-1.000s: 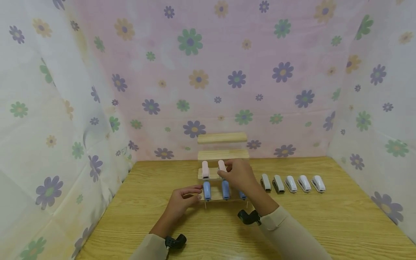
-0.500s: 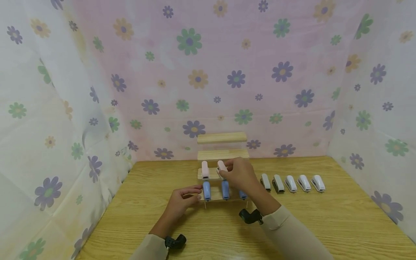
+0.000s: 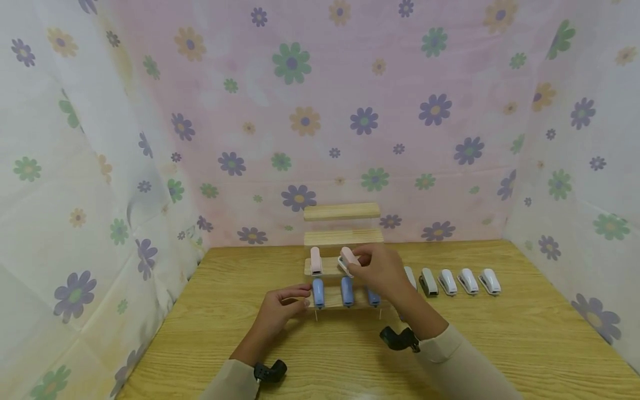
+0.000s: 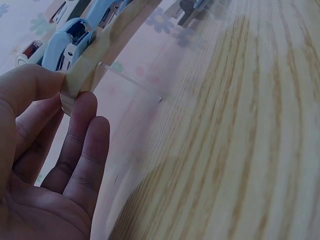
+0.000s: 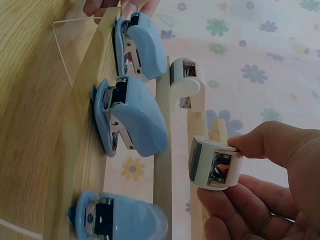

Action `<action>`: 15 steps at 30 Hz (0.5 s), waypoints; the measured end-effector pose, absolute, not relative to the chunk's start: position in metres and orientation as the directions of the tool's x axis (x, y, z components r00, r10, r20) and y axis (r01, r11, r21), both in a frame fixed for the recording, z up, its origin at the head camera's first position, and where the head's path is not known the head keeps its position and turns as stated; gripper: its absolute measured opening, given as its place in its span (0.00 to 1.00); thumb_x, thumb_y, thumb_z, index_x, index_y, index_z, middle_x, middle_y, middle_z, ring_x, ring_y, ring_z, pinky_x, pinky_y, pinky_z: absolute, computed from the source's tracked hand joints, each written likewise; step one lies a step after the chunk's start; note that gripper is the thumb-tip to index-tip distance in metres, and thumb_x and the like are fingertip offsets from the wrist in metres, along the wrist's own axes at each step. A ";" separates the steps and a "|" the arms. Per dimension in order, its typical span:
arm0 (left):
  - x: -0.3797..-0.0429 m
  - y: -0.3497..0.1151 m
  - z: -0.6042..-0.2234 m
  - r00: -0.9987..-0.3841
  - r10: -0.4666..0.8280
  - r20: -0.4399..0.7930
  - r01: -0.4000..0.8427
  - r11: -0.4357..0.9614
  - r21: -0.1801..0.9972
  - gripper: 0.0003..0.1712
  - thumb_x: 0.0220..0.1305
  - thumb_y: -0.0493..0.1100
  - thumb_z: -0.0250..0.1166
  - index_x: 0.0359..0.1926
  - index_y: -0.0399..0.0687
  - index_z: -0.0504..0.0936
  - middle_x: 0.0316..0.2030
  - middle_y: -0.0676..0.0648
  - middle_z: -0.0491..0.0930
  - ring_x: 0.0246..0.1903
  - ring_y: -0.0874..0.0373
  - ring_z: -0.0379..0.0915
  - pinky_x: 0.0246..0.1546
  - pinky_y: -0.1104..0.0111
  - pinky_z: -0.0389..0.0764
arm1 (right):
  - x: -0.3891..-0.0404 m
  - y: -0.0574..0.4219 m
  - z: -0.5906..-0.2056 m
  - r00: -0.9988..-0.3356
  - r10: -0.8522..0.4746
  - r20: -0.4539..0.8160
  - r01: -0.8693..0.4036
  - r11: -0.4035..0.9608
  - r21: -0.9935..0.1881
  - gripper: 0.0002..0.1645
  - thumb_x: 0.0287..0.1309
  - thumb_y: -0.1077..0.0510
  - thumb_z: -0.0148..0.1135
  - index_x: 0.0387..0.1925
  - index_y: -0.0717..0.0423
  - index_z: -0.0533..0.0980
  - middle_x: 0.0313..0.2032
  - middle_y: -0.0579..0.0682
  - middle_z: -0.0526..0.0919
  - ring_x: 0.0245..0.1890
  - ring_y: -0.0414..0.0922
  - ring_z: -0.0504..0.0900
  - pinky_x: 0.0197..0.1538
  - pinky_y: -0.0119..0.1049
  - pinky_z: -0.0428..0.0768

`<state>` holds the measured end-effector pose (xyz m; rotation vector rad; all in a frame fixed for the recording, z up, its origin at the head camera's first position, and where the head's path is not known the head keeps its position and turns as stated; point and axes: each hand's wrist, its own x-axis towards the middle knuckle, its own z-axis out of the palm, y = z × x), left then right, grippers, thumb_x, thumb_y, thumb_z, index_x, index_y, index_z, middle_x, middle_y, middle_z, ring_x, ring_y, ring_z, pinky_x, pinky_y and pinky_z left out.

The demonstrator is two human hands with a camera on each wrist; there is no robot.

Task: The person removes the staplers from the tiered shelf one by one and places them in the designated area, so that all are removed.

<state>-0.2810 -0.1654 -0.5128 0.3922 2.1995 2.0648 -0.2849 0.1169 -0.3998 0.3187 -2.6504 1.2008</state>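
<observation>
My right hand point(image 3: 377, 271) pinches a small pink stapler point(image 3: 348, 259) between thumb and fingers, at the second tier of a wooden stepped rack point(image 3: 342, 238). In the right wrist view the end of this pink-and-white stapler point(image 5: 215, 165) faces the camera, tilted. Another pink stapler point(image 3: 315, 261) stands at the left of the same tier. Three blue staplers point(image 3: 318, 293) line the lowest board, the rightmost beside my right wrist. My left hand point(image 3: 280, 311) grips the left end of that lowest board point(image 4: 107, 52), thumb above and fingers below.
To the right of the rack, grey staplers point(image 3: 428, 282) and white staplers point(image 3: 468, 281) stand in a row on the wooden table point(image 3: 500, 344); my right hand partly covers the nearest one. The top board point(image 3: 342, 211) rises close to the flowered cloth point(image 3: 330, 83) behind.
My right hand has shifted slightly right with the pink stapler, which now leans more to the side. My left hand stays at the board's end.
</observation>
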 end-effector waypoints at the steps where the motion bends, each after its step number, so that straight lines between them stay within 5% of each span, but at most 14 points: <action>1: -0.281 -0.165 -0.513 -0.962 0.253 0.102 0.118 0.047 0.992 0.15 0.65 0.37 0.73 0.52 0.38 0.88 0.65 0.44 0.80 0.57 0.48 0.83 0.49 0.62 0.90 | -0.284 0.119 -0.400 -0.951 -0.108 0.289 -0.288 0.642 -0.711 0.21 0.58 0.51 0.75 0.53 0.52 0.86 0.35 0.47 0.90 0.31 0.41 0.85 0.28 0.33 0.84; 15: -0.281 -0.165 -0.513 -0.964 0.249 0.097 0.110 0.039 0.993 0.15 0.64 0.37 0.73 0.52 0.39 0.89 0.65 0.45 0.80 0.55 0.49 0.83 0.49 0.61 0.90 | -0.265 0.149 -0.405 -0.932 -0.057 0.358 -0.303 0.663 -0.685 0.24 0.57 0.51 0.76 0.56 0.51 0.85 0.34 0.46 0.89 0.33 0.41 0.88 0.30 0.33 0.85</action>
